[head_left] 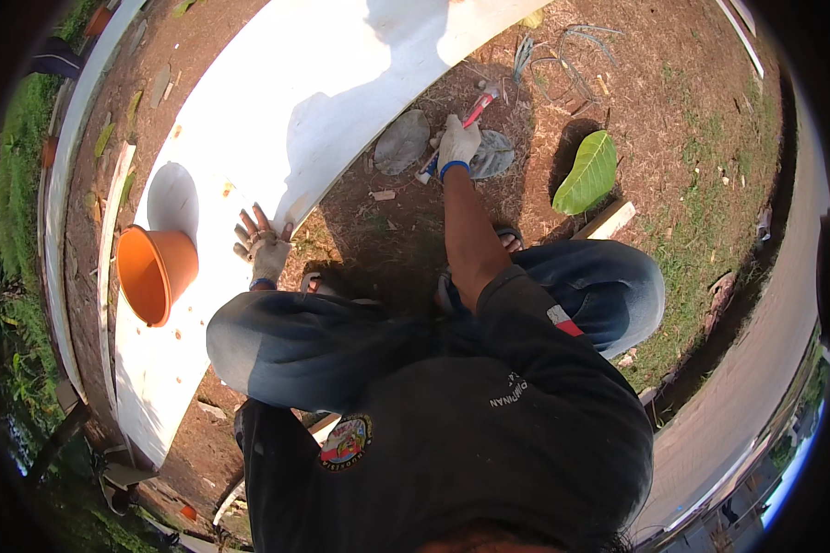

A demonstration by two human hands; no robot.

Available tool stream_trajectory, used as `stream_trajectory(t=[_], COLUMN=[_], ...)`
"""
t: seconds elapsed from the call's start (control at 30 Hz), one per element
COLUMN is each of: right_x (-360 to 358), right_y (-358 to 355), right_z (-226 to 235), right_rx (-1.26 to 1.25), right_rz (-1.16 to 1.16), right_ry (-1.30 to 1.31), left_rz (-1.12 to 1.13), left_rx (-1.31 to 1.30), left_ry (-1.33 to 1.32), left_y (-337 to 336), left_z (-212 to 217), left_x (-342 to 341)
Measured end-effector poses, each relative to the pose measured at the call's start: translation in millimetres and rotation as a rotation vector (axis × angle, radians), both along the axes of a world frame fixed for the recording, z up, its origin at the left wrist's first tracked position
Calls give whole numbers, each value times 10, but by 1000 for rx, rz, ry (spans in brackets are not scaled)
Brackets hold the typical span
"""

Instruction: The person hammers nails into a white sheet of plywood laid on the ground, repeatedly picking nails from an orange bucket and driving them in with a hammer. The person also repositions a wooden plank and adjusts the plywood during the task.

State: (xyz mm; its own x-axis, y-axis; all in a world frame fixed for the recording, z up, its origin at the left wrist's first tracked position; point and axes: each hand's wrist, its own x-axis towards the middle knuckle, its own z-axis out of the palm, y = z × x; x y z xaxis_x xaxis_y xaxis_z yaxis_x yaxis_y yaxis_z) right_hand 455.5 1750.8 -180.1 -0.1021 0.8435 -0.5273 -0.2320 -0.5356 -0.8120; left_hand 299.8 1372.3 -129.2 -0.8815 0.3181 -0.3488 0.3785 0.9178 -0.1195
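You are squatting outdoors on bare brown soil (387, 235) strewn with wood chips, with a grass strip to the right and a long white board (277, 101) lying across the ground in front of you.

Your right hand (457, 143), in a pale work glove with a blue cuff, is closed around a red-handled tool (475, 109); the fingers wrap the grip, and the tool's working end is hidden, so you cannot tell what kind it is. The hand sits over two flat grey stones (402, 143) that lie just off the board's right edge, one to each side of the hand.

Your left hand (265, 244), in a worn glove with bare fingertips showing, is spread flat, fingers fanned, pressing on the board's near right edge.

Further left on the board, an orange plastic pot (155, 272) lies tipped on its side, mouth toward the left. Well to the right of the board, past the stones, a big green leaf (586, 172) lies on the soil, with a short pale wood offcut (609, 221) just below it. Beyond the board's right edge, some thin wires (563, 51) are tangled on the dirt.
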Motion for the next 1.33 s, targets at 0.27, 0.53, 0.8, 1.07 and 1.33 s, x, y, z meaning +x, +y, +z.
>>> stream_trajectory(t=[0.27,0.53,0.8,1.07,1.33], right_x=[198,20,103,94,247], right_y=[0,-183,-46,-39,289], right_z=[-181,-160,-119,-166,-317], right_rx=[-108,-196,-230,-166,-330], right_rz=[-62,-38,2,4,164], right_ry=[94,233,112,-10,100], left_rz=[-204,-277,2,531,544], left_rx=[23,-75,107,202,-105], left_ry=[-74,-345,183,389,189], left_y=[-192,-638,-444,-1875,-3170], left_z=[-97,398,1823,2111,512], left_x=[444,50,-443,-1543,-2602])
